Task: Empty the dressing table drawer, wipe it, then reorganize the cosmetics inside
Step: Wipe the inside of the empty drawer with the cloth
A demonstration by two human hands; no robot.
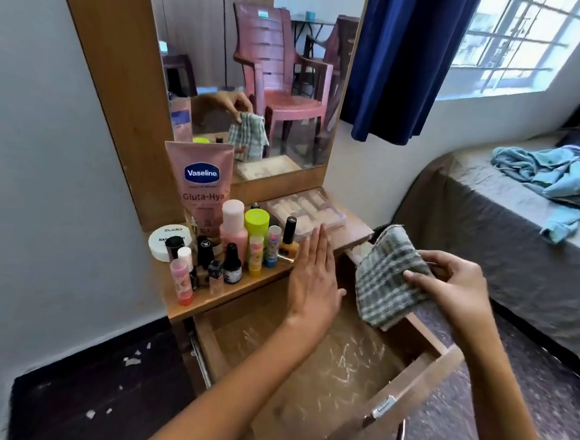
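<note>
The wooden drawer of the dressing table is pulled far out and holds nothing; its scratched bottom shows. My right hand pinches a grey-and-white checked cloth above the drawer's back right corner. My left hand hovers flat with straight fingers over the drawer's back edge, beside the tabletop. Several cosmetics stand on the tabletop: a pink Vaseline tube, a pink bottle, a green-capped bottle, an orange nail polish, lip balm sticks and a white jar.
A clear flat box of nail tips lies at the tabletop's back right. The mirror rises behind the table. A bed with blue clothes stands to the right, and a blue curtain hangs by the window.
</note>
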